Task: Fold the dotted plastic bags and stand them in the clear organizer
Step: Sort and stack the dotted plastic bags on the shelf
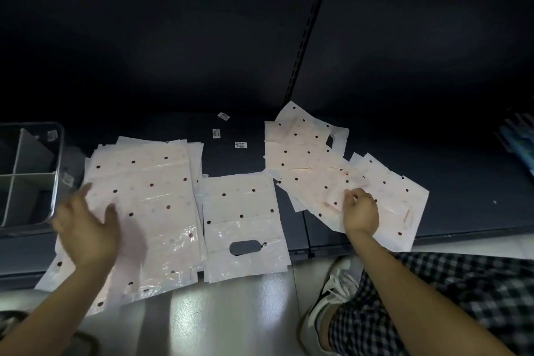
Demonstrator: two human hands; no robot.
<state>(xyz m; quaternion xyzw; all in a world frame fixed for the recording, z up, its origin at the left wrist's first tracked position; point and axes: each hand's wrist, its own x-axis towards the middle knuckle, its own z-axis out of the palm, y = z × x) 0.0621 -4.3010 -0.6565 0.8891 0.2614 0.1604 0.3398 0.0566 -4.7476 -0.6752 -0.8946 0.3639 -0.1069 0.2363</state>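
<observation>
middle bag (242,222) flat | long axis near-far | handle hole nearest

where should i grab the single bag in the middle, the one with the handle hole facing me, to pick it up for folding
Pinch the middle bag at its near edge, by the cut-out handle, coming from the person's side. That end probably overhangs the dark shelf edge, so fingers can likely slide under; the rest lies flat.

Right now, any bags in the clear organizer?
None visible. The clear organizer shows only white dividers; dotted bags lie flat on the shelf.
</observation>
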